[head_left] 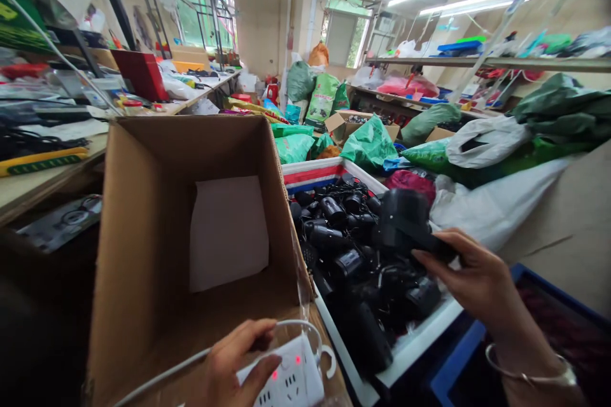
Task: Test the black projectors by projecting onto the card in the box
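Observation:
My right hand (477, 273) is closed round the narrow handle of a black device shaped like a hair dryer (403, 219), blurred by motion. It hangs over a white crate (422, 343) heaped with similar black devices (329, 235) and their cords. Lower down, my left hand (238, 356) grips the edge of a white power strip (293, 372), its thumb on the face beside the sockets. Two red lights glow on the strip, and a white cable loops from it. Just beyond the left hand stands a tall cardboard box (128, 222), its mouth facing me, with a white sheet (229, 235) inside.
At the left runs a cluttered workbench (19, 194) with a yellow-handled tool (42, 161). Green bags (370, 143) and a white sack (510, 203) lie behind the crate and to its right. A blue-rimmed container (458, 362) is beside my right forearm. Loaded shelves (539, 63) line the right.

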Motion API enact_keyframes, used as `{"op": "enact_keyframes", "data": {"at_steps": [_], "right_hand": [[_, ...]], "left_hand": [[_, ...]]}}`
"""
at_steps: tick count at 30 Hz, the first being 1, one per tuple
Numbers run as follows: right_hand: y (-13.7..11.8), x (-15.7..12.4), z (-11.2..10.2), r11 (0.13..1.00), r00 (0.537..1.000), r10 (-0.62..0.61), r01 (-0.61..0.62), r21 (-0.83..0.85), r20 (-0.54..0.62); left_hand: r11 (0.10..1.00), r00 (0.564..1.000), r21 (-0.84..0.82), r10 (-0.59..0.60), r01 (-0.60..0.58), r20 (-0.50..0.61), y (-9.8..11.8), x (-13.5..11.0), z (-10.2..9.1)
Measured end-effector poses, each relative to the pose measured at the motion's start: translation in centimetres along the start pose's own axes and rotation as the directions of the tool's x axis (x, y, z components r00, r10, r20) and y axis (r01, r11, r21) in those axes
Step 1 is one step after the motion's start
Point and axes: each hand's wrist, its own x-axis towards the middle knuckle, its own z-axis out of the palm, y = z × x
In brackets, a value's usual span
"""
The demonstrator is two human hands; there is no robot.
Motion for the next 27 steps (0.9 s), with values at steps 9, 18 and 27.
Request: {"op": "enact_keyframes", "data": {"at_steps": [9,18,27], "right_hand": [[-7.7,0.7,-0.1,0.902,0.855,-0.399,0.431,-0.027,0.331],[-11.8,-1.2,4.3,0.812,0.757,-0.572,0.466,0.351,0.317],[-3.3,-8.2,7.2,0.951,0.846,0.222,-0.298,0.085,0.486]], "left_hand": [[0.909,0.925,0.194,0.379,-0.369,-0.018,9.8,6.2,0.8],[0.971,0.953,0.223,0.014,-0.085,0.301,11.7,8.8,1.6],[0.903,0.919,-0.180,-0.369,0.390,0.138,6.7,6.9,0.8]]}}
